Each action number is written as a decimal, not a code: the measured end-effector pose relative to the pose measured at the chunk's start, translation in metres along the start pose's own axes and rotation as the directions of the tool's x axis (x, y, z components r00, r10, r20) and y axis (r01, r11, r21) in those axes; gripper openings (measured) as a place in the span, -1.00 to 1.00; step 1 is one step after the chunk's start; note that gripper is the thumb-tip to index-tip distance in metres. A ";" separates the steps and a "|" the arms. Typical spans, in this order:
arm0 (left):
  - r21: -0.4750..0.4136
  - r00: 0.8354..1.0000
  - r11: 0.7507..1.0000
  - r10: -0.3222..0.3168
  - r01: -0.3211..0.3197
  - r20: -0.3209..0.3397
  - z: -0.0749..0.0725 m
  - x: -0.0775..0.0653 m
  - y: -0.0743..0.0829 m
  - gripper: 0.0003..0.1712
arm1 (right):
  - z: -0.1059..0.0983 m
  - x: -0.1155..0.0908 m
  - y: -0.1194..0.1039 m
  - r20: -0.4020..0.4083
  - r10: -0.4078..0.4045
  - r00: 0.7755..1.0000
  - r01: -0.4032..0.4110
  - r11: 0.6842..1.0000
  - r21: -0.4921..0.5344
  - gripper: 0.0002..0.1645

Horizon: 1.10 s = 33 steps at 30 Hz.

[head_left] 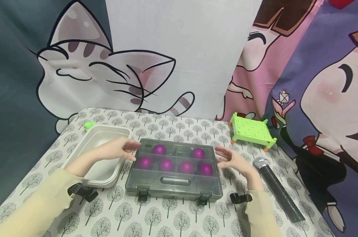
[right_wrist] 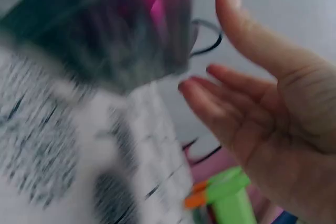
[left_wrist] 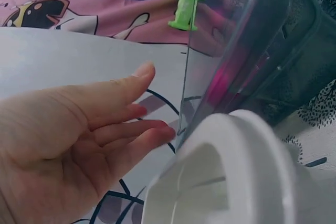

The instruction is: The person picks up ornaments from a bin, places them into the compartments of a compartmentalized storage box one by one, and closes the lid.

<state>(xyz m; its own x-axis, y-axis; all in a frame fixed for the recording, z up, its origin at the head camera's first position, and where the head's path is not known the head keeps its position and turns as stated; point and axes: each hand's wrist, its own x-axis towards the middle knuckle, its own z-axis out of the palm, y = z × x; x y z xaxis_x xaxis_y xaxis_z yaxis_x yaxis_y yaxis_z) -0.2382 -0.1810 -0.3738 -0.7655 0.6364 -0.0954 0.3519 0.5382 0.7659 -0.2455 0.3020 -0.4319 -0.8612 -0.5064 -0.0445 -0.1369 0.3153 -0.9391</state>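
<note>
A closed clear-grey plastic case [head_left: 174, 181] lies flat in the middle of the table, its handle and two black latches toward me. Through its lid show several shiny magenta balls [head_left: 166, 164] in compartments. My left hand [head_left: 115, 149] hovers at the case's left side, over the rim of a white tub [head_left: 119, 166], fingers relaxed and holding nothing. At the opposite side my right hand [head_left: 233, 160] is held near the right edge, its palm turned toward the case. In the right wrist view, a gap shows between the fingertips [right_wrist: 189, 87] and the case.
A bright green toy bed [head_left: 251, 130] with orange feet stands at the back right. Beside my right forearm lies a black microphone [head_left: 281, 191] with a silver head. A small green toy [head_left: 89, 125] sits behind the tub. Printed cartoon curtains [head_left: 179, 59] hang behind the table.
</note>
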 end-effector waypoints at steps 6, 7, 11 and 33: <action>0.098 0.996 0.994 0.045 -0.037 -0.079 0.006 0.001 0.010 -0.34 | 0.021 0.007 -0.051 -0.092 0.011 0.996 -0.025 0.989 -0.146 -0.14; 0.128 0.994 0.991 0.056 -0.044 -0.090 0.008 0.001 0.013 -0.36 | 0.027 0.009 -0.061 -0.090 0.002 0.996 -0.017 0.986 -0.164 -0.15; 0.245 0.990 0.968 0.083 -0.054 -0.113 0.017 0.001 0.023 -0.42 | 0.061 0.015 -0.095 -0.055 -0.060 0.997 0.044 0.966 -0.256 -0.17; 0.372 0.967 0.916 0.214 -0.148 -0.142 0.064 -0.025 0.022 -0.71 | 0.209 0.032 -0.095 0.144 -0.209 0.967 0.252 0.732 -0.633 -0.29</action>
<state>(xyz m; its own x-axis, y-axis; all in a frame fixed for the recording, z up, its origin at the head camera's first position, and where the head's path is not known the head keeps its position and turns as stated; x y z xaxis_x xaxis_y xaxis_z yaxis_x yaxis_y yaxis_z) -0.1766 -0.1498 -0.3947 -0.7410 0.6517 0.1617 0.6362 0.6043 0.4796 -0.1574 0.0879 -0.4152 -0.7337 -0.6715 0.1037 -0.6275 0.6112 -0.4824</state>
